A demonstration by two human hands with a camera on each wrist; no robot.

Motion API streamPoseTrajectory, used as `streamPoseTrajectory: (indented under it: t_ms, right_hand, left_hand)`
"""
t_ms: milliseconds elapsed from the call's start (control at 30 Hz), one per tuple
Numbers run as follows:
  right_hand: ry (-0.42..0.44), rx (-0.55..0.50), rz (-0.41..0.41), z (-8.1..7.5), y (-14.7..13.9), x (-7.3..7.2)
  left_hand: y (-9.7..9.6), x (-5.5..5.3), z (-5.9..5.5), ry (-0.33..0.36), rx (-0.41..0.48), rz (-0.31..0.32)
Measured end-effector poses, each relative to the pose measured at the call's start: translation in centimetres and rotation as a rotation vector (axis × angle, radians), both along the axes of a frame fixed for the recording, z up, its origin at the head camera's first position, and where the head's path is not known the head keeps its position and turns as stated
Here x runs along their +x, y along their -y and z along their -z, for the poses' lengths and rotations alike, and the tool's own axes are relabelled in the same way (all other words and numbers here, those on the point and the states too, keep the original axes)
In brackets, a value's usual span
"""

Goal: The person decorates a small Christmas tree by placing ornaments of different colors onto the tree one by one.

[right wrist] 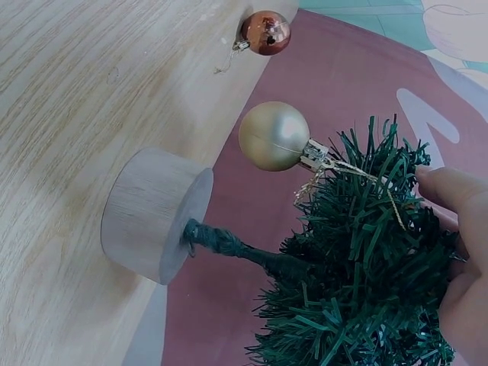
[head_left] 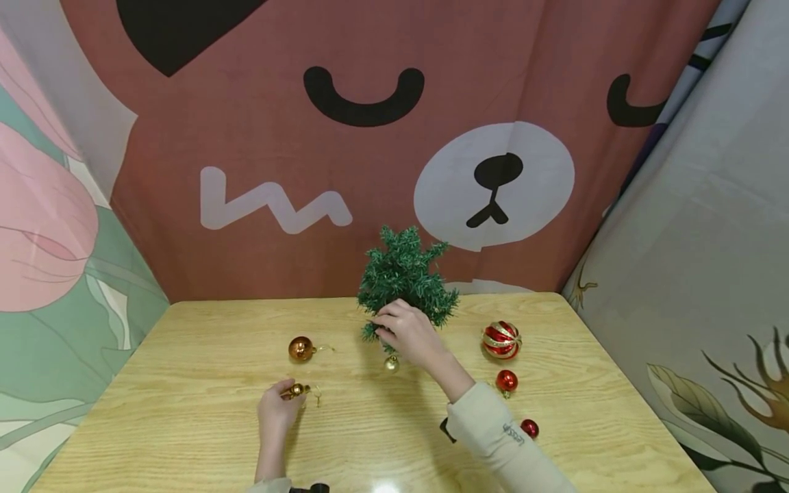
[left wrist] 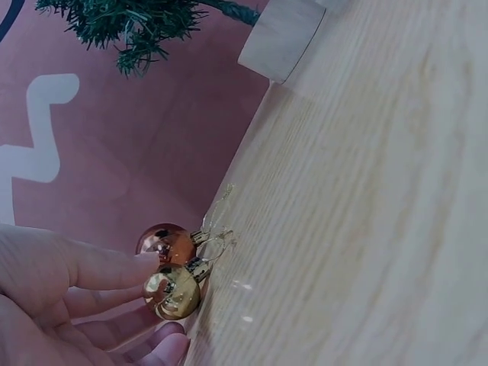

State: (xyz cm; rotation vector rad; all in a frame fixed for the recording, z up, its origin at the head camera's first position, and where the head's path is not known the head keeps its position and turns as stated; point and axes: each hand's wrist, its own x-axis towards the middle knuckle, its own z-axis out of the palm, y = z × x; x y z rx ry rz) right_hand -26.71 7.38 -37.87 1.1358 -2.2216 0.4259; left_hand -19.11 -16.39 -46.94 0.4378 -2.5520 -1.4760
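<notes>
A small green artificial Christmas tree (head_left: 403,274) stands on a round, pale wooden base (right wrist: 145,217). At its front lower foliage, my right hand (head_left: 409,332) pinches a branch between thumb and fingers; foliage partly hides the fingertips. A matte gold ball ornament (right wrist: 274,136) hangs below that branch by a gold string. My left hand (head_left: 277,409) is low over the table at the left, its fingers around a small shiny gold ball ornament (left wrist: 174,291) with a string loop. Just beyond it, a copper ball ornament (head_left: 301,349) lies on the table.
On the right of the wooden table (head_left: 203,411) lie a red-and-gold striped ball (head_left: 501,340), a red ball (head_left: 507,381) and a smaller dark red ball (head_left: 529,428) beside the right sleeve. A patterned curtain (head_left: 277,260) hangs behind the table.
</notes>
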Motion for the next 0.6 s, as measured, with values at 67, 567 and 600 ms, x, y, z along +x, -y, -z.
streamPoseTrajectory:
  t_ms: [67, 567, 600]
  right_hand:
    - [0.003, 0.001, 0.001, 0.04, -0.01, 0.01]
    - [-0.016, 0.019, 0.018, -0.14, 0.12, 0.33]
    - [-0.019, 0.019, 0.019, -0.16, 0.13, 0.35]
  left_hand:
    - [-0.01, -0.01, 0.06, -0.004, -0.008, -0.002]
    - [-0.12, -0.18, 0.52, -0.016, 0.000, -0.006]
    - [-0.12, -0.22, 0.55, -0.015, 0.001, -0.004]
